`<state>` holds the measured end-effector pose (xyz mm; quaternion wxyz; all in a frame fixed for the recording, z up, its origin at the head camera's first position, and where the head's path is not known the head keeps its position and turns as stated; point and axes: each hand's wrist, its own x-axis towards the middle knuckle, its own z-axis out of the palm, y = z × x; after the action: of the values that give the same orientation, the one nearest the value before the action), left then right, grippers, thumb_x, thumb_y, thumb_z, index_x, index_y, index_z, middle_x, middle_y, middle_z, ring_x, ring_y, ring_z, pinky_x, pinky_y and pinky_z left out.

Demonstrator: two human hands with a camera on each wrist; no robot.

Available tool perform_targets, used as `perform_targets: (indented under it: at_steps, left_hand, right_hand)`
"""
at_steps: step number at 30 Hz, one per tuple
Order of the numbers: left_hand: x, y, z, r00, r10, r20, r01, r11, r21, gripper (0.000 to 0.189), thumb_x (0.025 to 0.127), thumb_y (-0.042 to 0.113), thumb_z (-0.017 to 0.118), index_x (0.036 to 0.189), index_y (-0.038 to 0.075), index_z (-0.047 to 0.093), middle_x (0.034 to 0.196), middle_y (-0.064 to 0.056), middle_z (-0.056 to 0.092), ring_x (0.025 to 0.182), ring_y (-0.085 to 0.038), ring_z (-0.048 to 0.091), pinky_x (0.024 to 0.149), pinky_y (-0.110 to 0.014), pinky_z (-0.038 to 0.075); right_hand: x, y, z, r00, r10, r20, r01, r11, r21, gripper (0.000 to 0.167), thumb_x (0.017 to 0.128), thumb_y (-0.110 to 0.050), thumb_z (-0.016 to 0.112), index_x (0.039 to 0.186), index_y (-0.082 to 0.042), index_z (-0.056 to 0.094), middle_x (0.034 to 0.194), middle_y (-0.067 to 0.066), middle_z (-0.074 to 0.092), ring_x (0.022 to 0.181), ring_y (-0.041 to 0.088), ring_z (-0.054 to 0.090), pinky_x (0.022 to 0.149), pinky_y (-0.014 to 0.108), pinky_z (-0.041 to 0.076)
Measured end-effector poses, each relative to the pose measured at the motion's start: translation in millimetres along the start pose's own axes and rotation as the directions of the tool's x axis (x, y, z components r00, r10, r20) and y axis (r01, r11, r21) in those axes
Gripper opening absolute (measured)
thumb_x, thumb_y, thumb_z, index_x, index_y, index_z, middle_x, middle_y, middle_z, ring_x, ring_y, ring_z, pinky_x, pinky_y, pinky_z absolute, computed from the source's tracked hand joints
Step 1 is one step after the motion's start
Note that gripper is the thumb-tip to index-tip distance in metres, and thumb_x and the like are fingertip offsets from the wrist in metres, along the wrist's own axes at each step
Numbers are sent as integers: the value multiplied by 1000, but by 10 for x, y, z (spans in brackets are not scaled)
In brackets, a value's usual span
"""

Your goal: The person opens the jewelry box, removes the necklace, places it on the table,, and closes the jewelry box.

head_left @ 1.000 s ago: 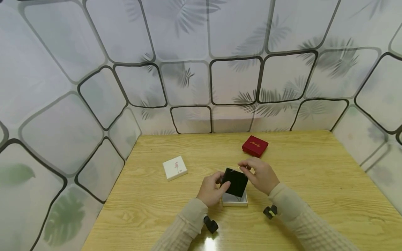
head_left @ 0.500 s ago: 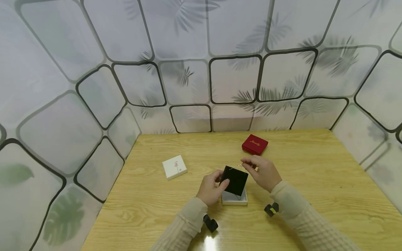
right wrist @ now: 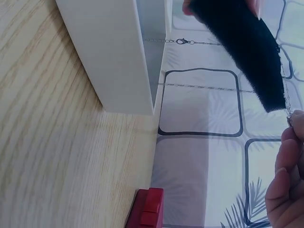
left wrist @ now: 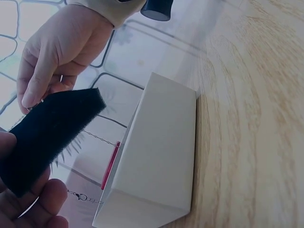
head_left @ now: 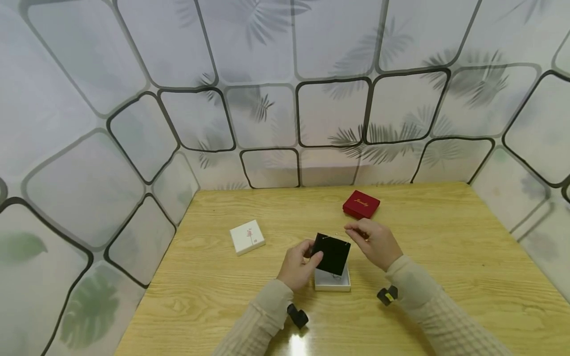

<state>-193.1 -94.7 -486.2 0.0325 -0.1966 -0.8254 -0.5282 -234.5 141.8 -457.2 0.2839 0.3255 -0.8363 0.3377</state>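
My left hand (head_left: 297,267) grips a square black foam pad (head_left: 331,254) by its left edge, thumb on top. The pad is tilted above an open white box base (head_left: 332,286). At the pad's far right corner, my right hand (head_left: 375,244) pinches a thin silver necklace chain (right wrist: 286,92) between thumb and fingertips. Two strands of the chain hang from the pad towards the box; one carries a lobster clasp (right wrist: 182,41). In the left wrist view the same clasp (left wrist: 81,196) hangs near the box wall. The strand ends inside the box are mostly hidden.
A white lid (head_left: 247,238) with a pink flower print lies to the left on the wooden table (head_left: 200,296). A red jewelry box (head_left: 361,204) sits at the back, beyond my right hand. Patterned fabric walls (head_left: 267,118) enclose the table's back and sides.
My right hand has shifted slightly right and away from me, along with the pinched chain. The black pad has risen a little with my left hand, showing more of the box base.
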Motion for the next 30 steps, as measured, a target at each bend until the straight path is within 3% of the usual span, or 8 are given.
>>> perform_targets:
  at_steps: [9, 16, 24, 30]
  left_hand:
    - [-2, -36, -5, 1000, 25, 19, -24, 1000, -15, 24, 100, 29, 54, 114, 13, 63, 91, 4, 65, 83, -10, 58, 69, -24, 46]
    - [-59, 403, -167, 998, 42, 39, -41, 999, -28, 20, 99, 8, 52, 112, -4, 61, 91, -14, 65, 82, -17, 57, 72, -23, 45]
    - [-64, 371, -172, 997, 53, 61, -49, 996, -68, 20, 99, 6, 52, 112, -6, 60, 93, -17, 66, 85, -19, 59, 78, -26, 47]
    - [-55, 327, -169, 992, 96, 88, -87, 992, -95, 21, 99, 6, 51, 115, -6, 59, 95, -16, 67, 87, -22, 61, 81, -28, 49]
  right_hand:
    - [-4, 4, -3, 1000, 11, -12, -11, 1000, 5, 18, 78, 3, 76, 92, -7, 72, 80, -6, 64, 62, 3, 47, 56, 12, 41]
    - [1, 23, 4, 1000, -1, -31, 1, 1000, 18, 19, 78, 3, 76, 93, -8, 72, 80, -7, 64, 62, 3, 47, 57, 11, 40]
    - [2, 37, 3, 1000, 23, -18, -22, 1000, 22, 18, 79, 3, 76, 92, -9, 72, 81, -7, 65, 63, 3, 50, 57, 13, 44]
    - [16, 44, -10, 999, 35, -29, -35, 999, 2, 16, 79, 2, 76, 92, -8, 72, 78, -9, 62, 61, 3, 46, 54, 13, 40]
